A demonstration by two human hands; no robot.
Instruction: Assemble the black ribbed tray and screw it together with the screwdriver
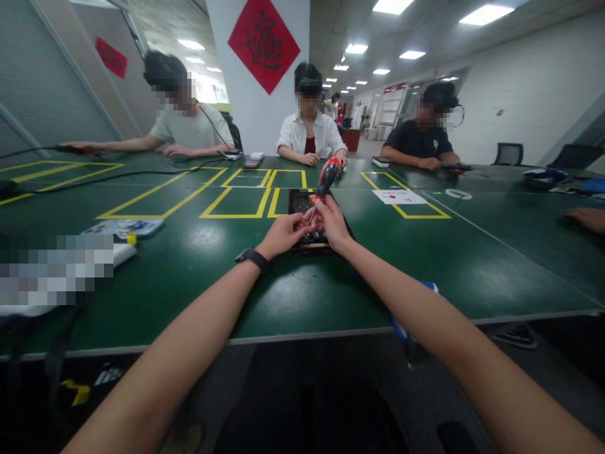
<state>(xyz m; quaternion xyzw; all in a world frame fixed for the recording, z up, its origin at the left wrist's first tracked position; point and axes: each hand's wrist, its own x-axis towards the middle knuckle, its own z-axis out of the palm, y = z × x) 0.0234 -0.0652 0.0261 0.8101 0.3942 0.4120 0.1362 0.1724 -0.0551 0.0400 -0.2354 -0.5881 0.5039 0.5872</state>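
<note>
A screwdriver [326, 180] with a red and black handle is tilted, its handle up and its thin metal shaft pointing down. My right hand [332, 222] is closed around the lower handle and the top of the shaft. My left hand [285, 233], with a dark watch [253, 257] on the wrist, is pinched close to the shaft's tip. Whatever lies between those fingertips is too small to make out. Under both hands sits an open black case [297, 200] with small pieces inside, partly hidden by my fingers.
The green table [198, 302] carries yellow tape rectangles. To the right lie a white paper [399, 197] and a roll of tape [458, 195]. A flat packet [125, 227] and a white object [123, 253] are at the left. Several people sit around the table.
</note>
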